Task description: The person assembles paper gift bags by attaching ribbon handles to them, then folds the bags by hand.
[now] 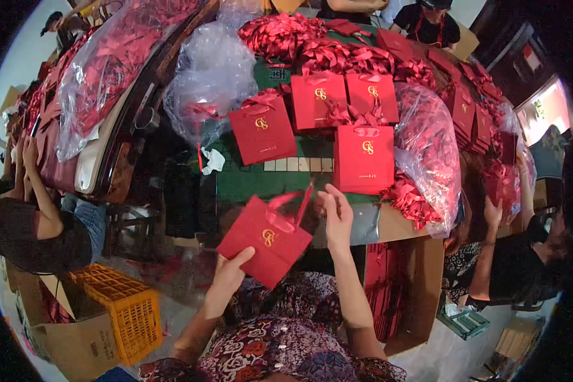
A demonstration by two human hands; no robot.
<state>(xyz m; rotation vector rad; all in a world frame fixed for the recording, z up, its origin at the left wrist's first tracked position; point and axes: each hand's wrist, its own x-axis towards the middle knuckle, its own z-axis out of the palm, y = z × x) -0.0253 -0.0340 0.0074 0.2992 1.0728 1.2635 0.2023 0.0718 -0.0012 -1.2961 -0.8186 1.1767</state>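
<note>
My left hand [232, 275] grips a small red paper gift bag [261, 245] by its lower left side, thumb on the front. The bag is tilted, with gold lettering on its face and red ribbon handles [285, 218] at its top edge. One ribbon sticks up toward my right hand [337, 216], which is raised just right of it. Its fingers are bent and apart, with nothing seen between them. Beyond, on the green table mat [235, 184], stand or lie several similar bags, among them a red bag [364, 167] nearest my right hand and a tilted bag [261, 134].
Red ribbons in a clear plastic sack [430, 153] lie at the right. An empty-looking clear bag [210, 70] and white crumpled paper [213, 160] lie left. Below stand a cardboard box [420, 305] of red bags and an orange crate [134, 318]. Co-workers sit around the table.
</note>
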